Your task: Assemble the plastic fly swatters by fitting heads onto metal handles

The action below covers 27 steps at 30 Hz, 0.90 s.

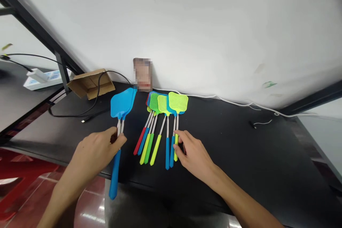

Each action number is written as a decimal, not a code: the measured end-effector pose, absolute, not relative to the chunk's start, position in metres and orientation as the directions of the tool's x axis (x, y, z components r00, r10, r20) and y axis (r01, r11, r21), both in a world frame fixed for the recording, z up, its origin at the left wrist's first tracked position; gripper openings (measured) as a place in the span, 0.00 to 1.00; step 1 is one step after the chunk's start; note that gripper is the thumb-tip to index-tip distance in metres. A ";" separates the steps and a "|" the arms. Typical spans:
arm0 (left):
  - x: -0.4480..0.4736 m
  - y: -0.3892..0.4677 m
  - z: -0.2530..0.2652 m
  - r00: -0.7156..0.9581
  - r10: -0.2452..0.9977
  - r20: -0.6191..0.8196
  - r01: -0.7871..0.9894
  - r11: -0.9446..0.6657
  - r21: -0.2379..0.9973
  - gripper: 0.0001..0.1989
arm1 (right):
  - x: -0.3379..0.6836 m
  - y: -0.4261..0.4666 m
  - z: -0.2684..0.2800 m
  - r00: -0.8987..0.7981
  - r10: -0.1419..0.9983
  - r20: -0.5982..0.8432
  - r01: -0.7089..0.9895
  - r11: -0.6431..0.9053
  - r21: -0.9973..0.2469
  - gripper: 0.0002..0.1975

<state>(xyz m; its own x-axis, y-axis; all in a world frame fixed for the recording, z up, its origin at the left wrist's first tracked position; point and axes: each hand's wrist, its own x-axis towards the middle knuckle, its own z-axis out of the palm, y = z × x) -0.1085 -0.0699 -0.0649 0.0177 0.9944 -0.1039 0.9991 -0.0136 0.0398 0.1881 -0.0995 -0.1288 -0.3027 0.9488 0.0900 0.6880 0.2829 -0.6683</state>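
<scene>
Near the front edge of the table (240, 139), the left hand (96, 149) grips two blue swatters (120, 103) by their metal shafts, heads up and overlapping, the blue handle end reaching past the edge. To their right, more swatters (154, 101) lie fanned on the table, heads bunched toward the wall (213, 35), handles red, blue, yellow and green pointing frontward. At the right end of this row, the right hand (196, 153) has its thumb and fingers on the handle of a yellow swatter (178, 102), beside a blue handle; whether it grasps firmly, I cannot tell. Behind stand an open box (92, 83) and a pixelated object (143, 74). One white cable (216, 96) runs along the wall.
</scene>
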 end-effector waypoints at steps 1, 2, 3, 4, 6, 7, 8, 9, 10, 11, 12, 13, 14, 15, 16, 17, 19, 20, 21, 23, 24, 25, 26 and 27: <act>-0.106 -0.067 -0.058 0.056 0.997 -0.061 0.992 -0.048 0.121 0.16 | 0.188 -0.099 -0.128 -0.300 0.949 0.098 0.682 0.286 -0.673 0.18; -0.102 -0.062 -0.053 0.110 0.993 -0.036 0.971 -0.100 0.219 0.17 | 0.189 -0.098 -0.128 -0.290 0.950 0.116 0.674 0.289 -0.680 0.18; -0.094 -0.057 -0.049 0.170 0.985 -0.018 0.932 -0.155 0.327 0.18 | 0.190 -0.097 -0.127 -0.272 0.952 0.140 0.661 0.291 -0.691 0.17; -0.084 -0.051 -0.046 0.221 0.975 0.000 0.876 -0.199 0.440 0.19 | 0.191 -0.096 -0.125 -0.242 0.957 0.162 0.640 0.283 -0.714 0.16; -0.056 -0.038 -0.048 0.332 0.943 0.010 0.716 -0.259 0.648 0.17 | 0.195 -0.093 -0.121 -0.152 0.975 0.163 0.543 0.220 -0.810 0.14; -0.039 -0.031 -0.051 0.364 0.931 0.017 0.636 -0.262 0.725 0.17 | 0.198 -0.091 -0.119 -0.117 0.985 0.128 0.455 0.167 -0.875 0.15; -0.023 -0.025 -0.056 0.374 0.927 0.021 0.559 -0.244 0.792 0.18 | 0.201 -0.089 -0.116 -0.099 0.992 0.079 0.344 0.109 -0.933 0.16; -0.006 -0.019 -0.061 0.373 0.927 0.026 0.489 -0.220 0.844 0.18 | 0.205 -0.088 -0.113 -0.099 0.995 0.031 0.224 0.052 -0.973 0.18; 0.010 -0.015 -0.067 0.384 0.923 0.024 0.422 -0.199 0.884 0.18 | 0.208 -0.087 -0.110 -0.110 0.994 -0.007 0.112 0.006 -0.994 0.19; 0.025 -0.011 -0.073 0.403 0.915 0.014 0.369 -0.177 0.912 0.18 | 0.211 -0.085 -0.108 -0.124 0.992 -0.032 0.023 -0.030 -0.999 0.20; 0.038 -0.008 -0.078 0.414 0.910 0.011 0.323 -0.158 0.933 0.18 | 0.214 -0.084 -0.106 -0.129 0.990 -0.048 -0.035 -0.053 -0.998 0.20; 0.049 -0.006 -0.083 0.422 0.906 0.008 0.292 -0.145 0.945 0.19 | 0.218 -0.083 -0.105 -0.118 0.991 -0.059 -0.058 -0.066 -0.996 0.20; 0.058 -0.005 -0.087 0.438 0.899 -0.005 0.267 -0.125 0.956 0.20 | 0.221 -0.082 -0.104 -0.096 0.993 -0.068 -0.047 -0.073 -0.996 0.19; 0.064 -0.004 -0.091 0.450 0.893 -0.019 0.238 -0.100 0.966 0.20 | 0.224 -0.081 -0.105 -0.069 0.995 -0.074 -0.012 -0.075 -0.997 0.18; 0.069 -0.004 -0.094 0.467 0.883 -0.040 0.217 -0.071 0.974 0.21 | 0.226 -0.080 -0.106 -0.041 0.996 -0.074 0.034 -0.072 -0.997 0.17; 0.072 -0.004 -0.096 0.487 0.871 -0.063 0.206 -0.044 0.977 0.21 | 0.229 -0.079 -0.108 -0.025 0.997 -0.073 0.081 -0.071 -0.994 0.16; 0.073 -0.004 -0.101 0.521 0.846 -0.110 0.218 -0.007 0.976 0.21 | 0.233 -0.076 -0.114 -0.044 0.994 -0.097 0.141 -0.090 -0.986 0.14; 0.073 -0.004 -0.104 0.535 0.835 -0.132 0.233 0.005 0.972 0.21 | 0.235 -0.076 -0.117 -0.072 0.990 -0.124 0.157 -0.111 -0.981 0.14; 0.072 -0.005 -0.107 0.544 0.825 -0.151 0.247 0.014 0.969 0.21 | 0.235 -0.075 -0.120 -0.101 0.983 -0.155 0.173 -0.137 -0.975 0.13; 0.068 -0.006 -0.112 0.550 0.813 -0.192 0.264 0.049 0.963 0.20 | 0.235 -0.074 -0.126 -0.129 0.968 -0.217 0.222 -0.185 -0.957 0.11; 0.067 -0.006 -0.115 0.546 0.810 -0.213 0.271 0.070 0.960 0.19 | 0.234 -0.074 -0.128 -0.123 0.964 -0.237 0.255 -0.200 -0.946 0.09; 0.065 -0.006 -0.118 0.542 0.809 -0.228 0.283 0.079 0.956 0.19 | 0.233 -0.074 -0.130 -0.109 0.962 -0.250 0.293 -0.209 -0.933 0.07; 0.063 -0.006 -0.120 0.538 0.810 -0.233 0.305 0.071 0.950 0.22 | 0.232 -0.074 -0.130 -0.094 0.962 -0.257 0.333 -0.213 -0.919 0.05; 0.062 -0.006 -0.122 0.541 0.809 -0.230 0.334 0.044 0.942 0.25 | 0.231 -0.074 -0.130 -0.083 0.962 -0.259 0.371 -0.211 -0.904 0.04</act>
